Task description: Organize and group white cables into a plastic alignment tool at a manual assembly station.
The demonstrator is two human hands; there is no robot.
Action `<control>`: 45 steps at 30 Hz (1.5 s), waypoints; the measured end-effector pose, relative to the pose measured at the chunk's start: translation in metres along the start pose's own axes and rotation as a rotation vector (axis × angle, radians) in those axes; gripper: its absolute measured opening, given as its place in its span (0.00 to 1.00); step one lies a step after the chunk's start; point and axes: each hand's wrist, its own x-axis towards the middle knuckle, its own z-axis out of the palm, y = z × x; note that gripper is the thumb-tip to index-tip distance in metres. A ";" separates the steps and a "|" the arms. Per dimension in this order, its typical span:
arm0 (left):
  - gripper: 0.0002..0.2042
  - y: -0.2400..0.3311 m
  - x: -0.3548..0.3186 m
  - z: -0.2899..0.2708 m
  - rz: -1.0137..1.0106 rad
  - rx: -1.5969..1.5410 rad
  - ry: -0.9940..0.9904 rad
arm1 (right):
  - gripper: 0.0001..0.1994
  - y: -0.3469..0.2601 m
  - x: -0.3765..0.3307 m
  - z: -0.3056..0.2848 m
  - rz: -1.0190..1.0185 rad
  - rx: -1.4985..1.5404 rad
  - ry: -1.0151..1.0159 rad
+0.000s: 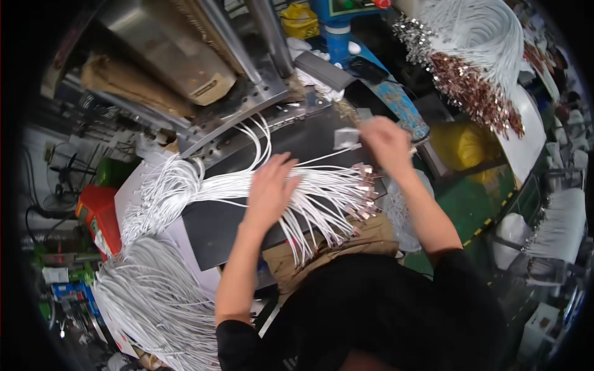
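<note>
A bundle of white cables (226, 185) lies across a dark work plate in front of me, its loose ends fanned out to the right. Small copper-coloured metal tips (366, 185) show on those ends. My left hand (270, 188) rests on the bundle with its fingers stretched out and slightly apart. To the right of the fan, my right hand (385, 141) is raised with curled fingers, a little blurred; whatever they may hold is hidden. One single white cable (328, 156) points toward it, apart from the rest. Beside its fingertips is a small clear plastic piece (346, 138).
A metal press (179, 55) with steel posts stands at the back left. More white cables (158, 303) hang at the lower left, and a coil with copper-coloured ends (476, 74) lies at the upper right. A yellow bag (464, 145) sits right of my right hand.
</note>
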 end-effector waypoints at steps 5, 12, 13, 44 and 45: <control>0.17 -0.052 0.001 -0.065 -0.112 -0.132 -0.207 | 0.11 0.146 -0.161 -0.095 0.433 -0.271 0.457; 0.14 -0.096 0.004 -0.088 -0.203 -0.382 -0.202 | 0.10 0.182 -0.251 -0.061 0.545 -0.359 0.306; 0.14 -0.096 0.000 -0.088 -0.203 -0.379 -0.209 | 0.09 0.153 -0.210 -0.061 0.541 -0.295 0.347; 0.11 -0.099 -0.011 -0.069 -0.374 -0.417 -0.206 | 0.11 -0.020 0.025 0.077 -0.433 -0.649 -0.516; 0.11 -0.097 -0.011 -0.071 -0.378 -0.414 -0.202 | 0.10 -0.020 0.026 0.082 -0.435 -0.521 -0.507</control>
